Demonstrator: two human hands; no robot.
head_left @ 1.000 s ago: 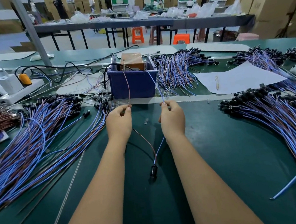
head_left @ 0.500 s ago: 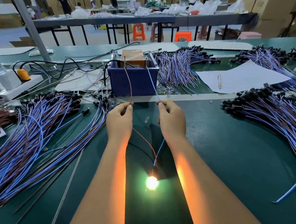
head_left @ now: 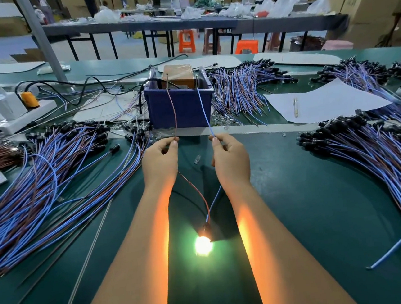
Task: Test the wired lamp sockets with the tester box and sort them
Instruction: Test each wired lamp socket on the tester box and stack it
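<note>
The left hand (head_left: 159, 162) pinches the brown wire (head_left: 172, 110) and the right hand (head_left: 231, 159) pinches the blue wire (head_left: 203, 107), both near the middle of the bench (head_left: 323, 200). The wire tips reach up to the tester box (head_left: 176, 76) inside the blue bin (head_left: 179, 104) toward the far edge. Toward the near edge, between the forearms, the socket (head_left: 206, 229) lies on the bench with its bulb (head_left: 203, 245) glowing. No writing is legible anywhere.

Two hands (head_left: 161, 161) (head_left: 231, 157), one lit socket (head_left: 206, 230), one blue bin (head_left: 179, 104)
</note>
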